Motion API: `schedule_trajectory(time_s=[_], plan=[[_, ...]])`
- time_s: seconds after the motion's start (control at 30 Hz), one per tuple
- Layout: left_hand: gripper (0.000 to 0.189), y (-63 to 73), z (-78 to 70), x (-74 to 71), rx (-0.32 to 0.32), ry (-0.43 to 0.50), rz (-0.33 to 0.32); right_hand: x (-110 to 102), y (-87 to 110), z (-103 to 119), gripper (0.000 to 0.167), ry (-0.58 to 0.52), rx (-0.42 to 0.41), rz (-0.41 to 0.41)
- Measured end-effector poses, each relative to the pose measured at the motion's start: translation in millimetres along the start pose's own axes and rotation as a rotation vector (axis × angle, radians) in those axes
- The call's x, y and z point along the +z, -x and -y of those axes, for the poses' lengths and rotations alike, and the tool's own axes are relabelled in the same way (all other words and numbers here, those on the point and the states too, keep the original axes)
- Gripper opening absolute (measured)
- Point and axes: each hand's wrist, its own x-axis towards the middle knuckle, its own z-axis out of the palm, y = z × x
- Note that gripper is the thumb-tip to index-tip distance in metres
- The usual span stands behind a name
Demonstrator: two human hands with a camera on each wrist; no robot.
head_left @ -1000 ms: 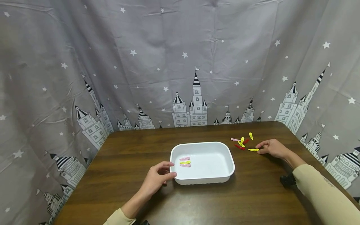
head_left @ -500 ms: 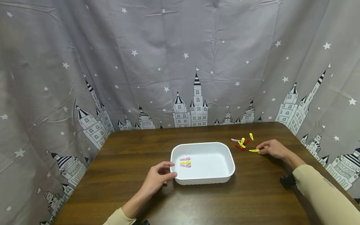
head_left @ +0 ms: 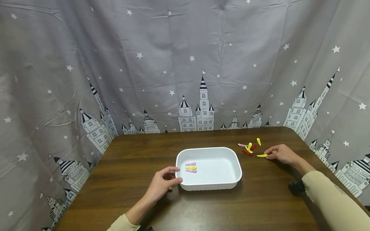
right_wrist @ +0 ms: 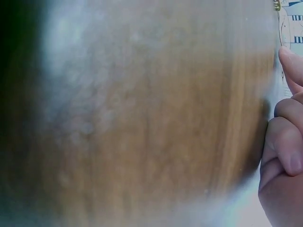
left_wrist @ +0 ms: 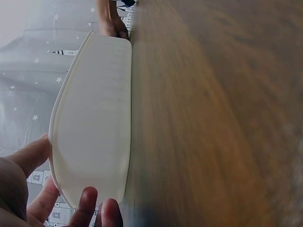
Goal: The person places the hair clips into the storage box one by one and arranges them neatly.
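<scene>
A white plastic tray (head_left: 209,186) sits on the wooden table. My left hand (head_left: 162,183) holds its left end, thumb and index finger at the rim; in the left wrist view the fingers (left_wrist: 86,203) lie against the outer wall. Inside, at the tray's left, lie a pink snap hair clip (head_left: 190,163), a yellow hair clip (head_left: 190,167) and another pink hair clip (head_left: 191,171), stacked in a column. Right of the tray, my right hand (head_left: 281,154) pinches one end of a yellow hair clip (head_left: 261,156) at the tabletop. The right wrist view shows curled fingers (right_wrist: 286,142) but no clip.
A loose pile of yellow, red and pink hair clips (head_left: 248,149) lies behind and left of my right hand. One yellow clip (head_left: 258,141) lies apart behind it. A grey curtain (head_left: 150,64) with castles and stars hangs behind the table (head_left: 138,150).
The head view has shifted slightly. My left hand stays at the tray, and my right hand stays at the yellow hair clip with hardly any movement.
</scene>
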Motion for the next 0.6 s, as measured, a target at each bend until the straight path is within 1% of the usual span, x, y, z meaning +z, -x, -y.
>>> schedule_trajectory(time_s=[0.27, 0.47, 0.6], plan=[[0.038, 1.1, 1.0, 0.4, -0.004, 0.001, -0.004, -0.2, 2.1, 1.2, 0.026, -0.024, -0.005, -0.005], [0.039, 1.0, 1.1, 0.3, -0.006, -0.001, -0.005, -2.5, 4.7, 0.6, 0.028, -0.013, -0.005, 0.001], [0.040, 0.6, 0.4, -0.3, -0.004, -0.005, -0.007, -6.0, 6.6, 2.3, 0.030, -0.020, -0.022, -0.003]])
